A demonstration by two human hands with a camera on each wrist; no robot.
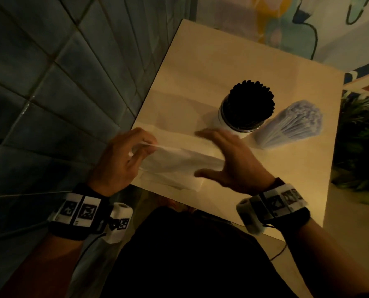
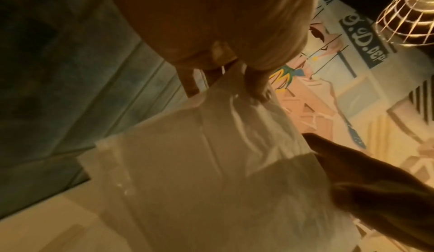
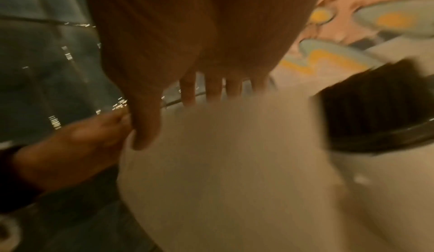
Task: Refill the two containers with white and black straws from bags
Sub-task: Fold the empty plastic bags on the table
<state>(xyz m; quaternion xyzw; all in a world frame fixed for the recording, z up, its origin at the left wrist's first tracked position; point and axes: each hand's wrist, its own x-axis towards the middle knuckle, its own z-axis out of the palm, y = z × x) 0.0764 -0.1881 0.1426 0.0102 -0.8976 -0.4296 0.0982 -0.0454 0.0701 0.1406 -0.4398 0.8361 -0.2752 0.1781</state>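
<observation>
A white container (image 1: pixel 238 127) packed with black straws (image 1: pixel 252 102) stands on the pale table (image 1: pixel 200 67). Right of it a second container holds white straws (image 1: pixel 295 123) that lean to the right. A limp clear plastic bag (image 1: pixel 179 166) lies at the table's near left corner. My left hand (image 1: pixel 134 151) pinches the bag's left end; the left wrist view shows the bag (image 2: pixel 211 153) hanging from those fingers. My right hand (image 1: pixel 220 155) hovers over the bag's right part with fingers spread and straight, blurred, gripping nothing. The right wrist view is blurred, with the bag (image 3: pixel 234 163) below the hand and the black straws (image 3: pixel 371 107) at right.
A dark tiled wall (image 1: pixel 50 82) runs along the table's left edge. A painted wall (image 1: pixel 286 24) lies beyond the far edge. A green plant (image 1: pixel 359 143) sits to the right of the table. My dark clothing (image 1: pixel 190 254) is below the near edge.
</observation>
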